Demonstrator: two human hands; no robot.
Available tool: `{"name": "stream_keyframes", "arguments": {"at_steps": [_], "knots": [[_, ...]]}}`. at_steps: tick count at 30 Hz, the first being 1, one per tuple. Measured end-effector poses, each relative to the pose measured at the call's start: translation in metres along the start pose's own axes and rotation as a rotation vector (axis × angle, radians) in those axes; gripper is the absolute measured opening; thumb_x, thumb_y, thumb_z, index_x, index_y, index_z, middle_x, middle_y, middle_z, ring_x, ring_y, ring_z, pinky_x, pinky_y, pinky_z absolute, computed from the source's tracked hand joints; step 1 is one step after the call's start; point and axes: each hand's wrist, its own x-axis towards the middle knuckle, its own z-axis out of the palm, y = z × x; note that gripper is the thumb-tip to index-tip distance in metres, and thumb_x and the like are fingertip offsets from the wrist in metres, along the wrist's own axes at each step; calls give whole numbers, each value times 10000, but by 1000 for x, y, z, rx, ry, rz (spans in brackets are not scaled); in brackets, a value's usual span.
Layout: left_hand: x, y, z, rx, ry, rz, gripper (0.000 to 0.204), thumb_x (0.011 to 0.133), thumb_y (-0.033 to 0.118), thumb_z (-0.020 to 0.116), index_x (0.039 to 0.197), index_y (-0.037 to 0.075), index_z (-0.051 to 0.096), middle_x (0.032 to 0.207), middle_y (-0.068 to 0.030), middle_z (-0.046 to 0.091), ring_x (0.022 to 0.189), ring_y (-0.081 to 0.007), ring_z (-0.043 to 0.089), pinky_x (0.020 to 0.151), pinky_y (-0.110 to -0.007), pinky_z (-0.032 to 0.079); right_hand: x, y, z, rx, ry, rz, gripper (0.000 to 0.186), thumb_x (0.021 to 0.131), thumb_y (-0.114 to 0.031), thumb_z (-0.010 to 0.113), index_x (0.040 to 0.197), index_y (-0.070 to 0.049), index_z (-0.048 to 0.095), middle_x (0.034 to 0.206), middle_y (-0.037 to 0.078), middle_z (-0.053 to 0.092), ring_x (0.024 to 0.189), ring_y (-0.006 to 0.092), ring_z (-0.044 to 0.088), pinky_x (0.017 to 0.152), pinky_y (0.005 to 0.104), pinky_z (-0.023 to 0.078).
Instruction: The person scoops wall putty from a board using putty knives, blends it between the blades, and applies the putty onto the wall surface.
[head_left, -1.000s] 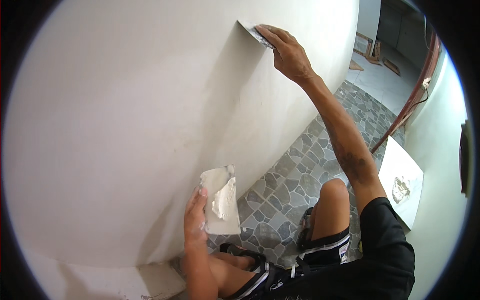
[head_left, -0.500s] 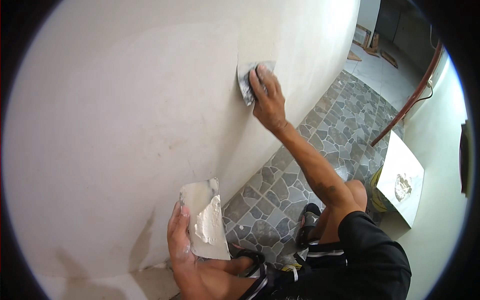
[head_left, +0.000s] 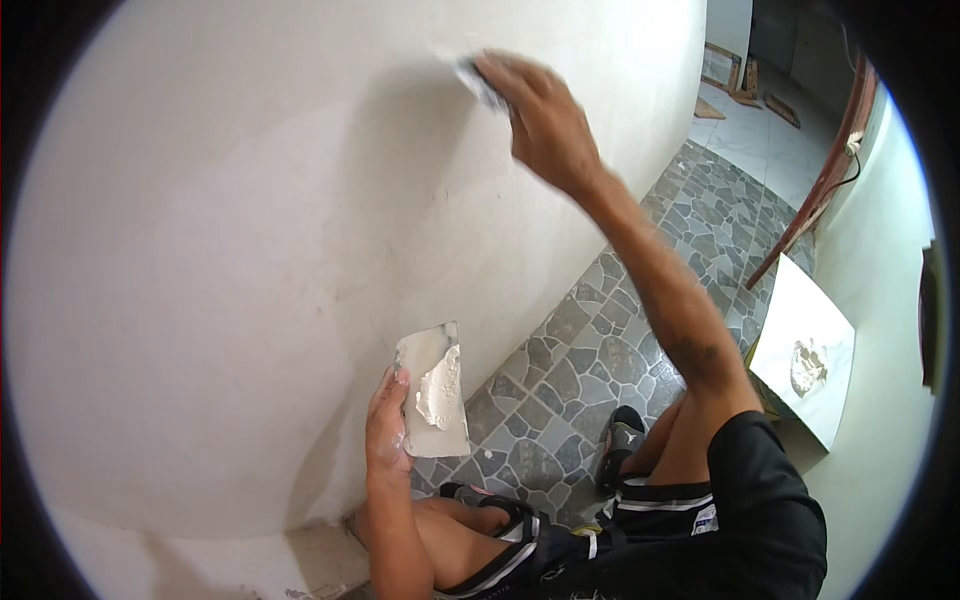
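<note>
1. Scraper (head_left: 482, 85): up at the wall (head_left: 200, 250), motion-blurred, looks tilted. Can't tell if the blade touches.
2. Right hand (head_left: 550, 130): grip closed on the scraper, fingers bunched over it.
3. Left hand (head_left: 387, 415): grip closed on the left edge of a pale plate (head_left: 438, 442), low beside the wall, white paste (head_left: 438, 390) on its face.
4. Further out: stone-pattern floor (head_left: 590, 330) below; white board (head_left: 790, 310) to the right with another paste patch (head_left: 808, 368).
5. Risk: one-sided hold, so the plate could tip and drop paste on the floor. Too steep a blade could gouge the wall (my read, blur hides the angle).
6. Vs half a second ago: scraper higher, no longer flat on the wall; plate higher, slightly right.
</note>
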Motion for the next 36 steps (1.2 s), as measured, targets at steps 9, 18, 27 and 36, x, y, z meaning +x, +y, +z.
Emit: {"name": "stream_keyframes", "arguments": {"at_steps": [9, 18, 27, 36], "knots": [[-13, 10, 1, -6, 91, -8, 388, 972, 192, 532, 1277, -40, 476, 1144, -115, 611, 1020, -178, 612, 884, -307, 495, 35, 5, 35, -122, -40, -29, 525, 833, 68, 527, 1331, -100, 509, 1338, 119, 520, 1215, 306, 498, 1036, 409, 406], [-22, 17, -7, 8, 70, 67, 382, 979, 209, 522, 1269, -38, 488, 1136, -115, 613, 1005, -171, 608, 875, -301, 492, -128, -68, 76, -87, -25, 81, 575, 722, 75, 563, 1283, -52, 553, 1323, 178, 492, 1212, 350, 494, 992, 507, 401], [-12, 9, -6, 3, 46, 4, 394, 982, 196, 517, 1296, -36, 464, 1163, -125, 596, 1030, -173, 599, 880, -295, 488, -96, -28, 20, 124, -95, 96, 612, 700, 122, 552, 1273, -91, 566, 1298, 138, 542, 1170, 310, 521, 965, 429, 427], [-12, 6, -10, 27, 179, 21, 424, 968, 183, 543, 1301, -65, 456, 1177, -139, 591, 1039, -195, 596, 907, -306, 475, 51, 55, 8, -49, -122, -54, 458, 899, 50, 468, 1344, -57, 482, 1372, 155, 485, 1277, 307, 452, 1099, 430, 358]]}}
